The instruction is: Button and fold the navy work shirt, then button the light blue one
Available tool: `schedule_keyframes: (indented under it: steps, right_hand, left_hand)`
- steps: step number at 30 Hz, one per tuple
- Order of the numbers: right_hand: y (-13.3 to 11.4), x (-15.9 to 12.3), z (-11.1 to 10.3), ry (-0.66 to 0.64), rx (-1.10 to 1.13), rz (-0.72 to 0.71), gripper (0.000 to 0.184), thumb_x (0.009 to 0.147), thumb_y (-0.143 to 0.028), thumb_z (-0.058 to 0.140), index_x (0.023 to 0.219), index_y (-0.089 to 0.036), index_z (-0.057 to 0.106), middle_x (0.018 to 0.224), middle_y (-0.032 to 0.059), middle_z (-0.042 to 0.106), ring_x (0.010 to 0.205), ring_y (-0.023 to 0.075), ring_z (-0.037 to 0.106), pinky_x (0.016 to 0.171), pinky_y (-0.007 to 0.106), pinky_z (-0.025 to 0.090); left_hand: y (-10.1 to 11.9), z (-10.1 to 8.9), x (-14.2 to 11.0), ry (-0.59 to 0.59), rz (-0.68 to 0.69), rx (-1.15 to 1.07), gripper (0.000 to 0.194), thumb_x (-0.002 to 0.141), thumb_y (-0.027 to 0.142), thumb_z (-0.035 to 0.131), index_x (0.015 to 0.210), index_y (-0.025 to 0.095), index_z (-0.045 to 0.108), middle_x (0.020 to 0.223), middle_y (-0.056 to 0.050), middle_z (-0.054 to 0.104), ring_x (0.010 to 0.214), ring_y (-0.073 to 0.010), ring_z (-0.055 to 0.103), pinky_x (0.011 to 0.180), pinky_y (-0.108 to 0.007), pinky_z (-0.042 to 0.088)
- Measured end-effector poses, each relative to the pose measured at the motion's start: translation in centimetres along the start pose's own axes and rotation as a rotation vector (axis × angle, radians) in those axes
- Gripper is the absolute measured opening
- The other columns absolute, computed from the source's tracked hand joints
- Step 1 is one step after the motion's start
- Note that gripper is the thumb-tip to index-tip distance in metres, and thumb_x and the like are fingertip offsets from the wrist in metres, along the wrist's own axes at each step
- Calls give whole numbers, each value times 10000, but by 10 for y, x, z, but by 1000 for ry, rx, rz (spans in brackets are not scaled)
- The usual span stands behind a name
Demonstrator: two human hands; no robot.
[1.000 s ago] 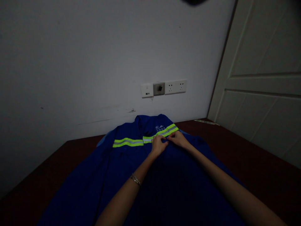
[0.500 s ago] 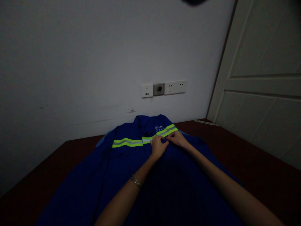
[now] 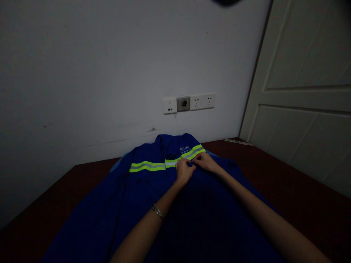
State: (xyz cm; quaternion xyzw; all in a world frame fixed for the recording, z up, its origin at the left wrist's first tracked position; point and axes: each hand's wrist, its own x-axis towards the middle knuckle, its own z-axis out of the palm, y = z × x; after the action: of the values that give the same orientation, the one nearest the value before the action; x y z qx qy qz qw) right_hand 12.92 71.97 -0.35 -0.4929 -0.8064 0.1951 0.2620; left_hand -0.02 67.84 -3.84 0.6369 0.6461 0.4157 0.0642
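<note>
A blue work jacket (image 3: 145, 151) lies spread out, its collar toward the wall. Across its chest runs a yellow-green reflective stripe (image 3: 146, 166) with a grey middle, and a small white print (image 3: 185, 149) sits above the stripe on the right. My left hand (image 3: 184, 171), with a bracelet (image 3: 157, 210) on the wrist, pinches the jacket cloth just under the stripe. Close beside it, my right hand (image 3: 205, 161) pinches the same cloth, fingertips nearly meeting the left ones. Dim light hides the detail between the fingers.
The jacket rests on a dark red surface (image 3: 90, 175) against a pale wall (image 3: 109, 73). Switch and socket plates (image 3: 202, 101) are fixed to the wall above the collar. To the right stands a white panelled door (image 3: 301, 95). A thin strip (image 3: 238, 141) lies near the corner.
The view has shifted very slightly, so everything sits a little farther left. Both hands keep nearly the same pinch on the jacket.
</note>
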Motion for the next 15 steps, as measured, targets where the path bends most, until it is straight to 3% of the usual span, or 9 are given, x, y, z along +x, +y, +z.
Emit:
schedule_keyframes:
  steps: [4,10,15]
  right_hand:
    - [-7,-6,-11,10,-169,-132,214,788,-268,480,774,-161,665,805,48,660,751,158,557,660,246,353]
    - [-8,-11,-21,28,-318,-486,192,832,-263,476,823,-148,629,880,86,611,889,197,488,787,300,350]
    - [-1,-8,-23,-48,-268,-537,145,805,-244,528,798,-155,642,875,80,593,895,192,486,792,299,370]
  left_hand:
    - [-2,2,2,22,-4,-16,141,642,242,652,747,149,663,817,-48,651,852,-196,563,779,-315,400]
    - [-3,-1,3,23,-20,-75,127,647,252,659,713,146,686,758,-44,662,791,-177,586,740,-287,414]
    - [-7,-1,5,-51,-78,-170,144,642,227,667,759,147,692,784,-38,681,780,-168,602,738,-279,432]
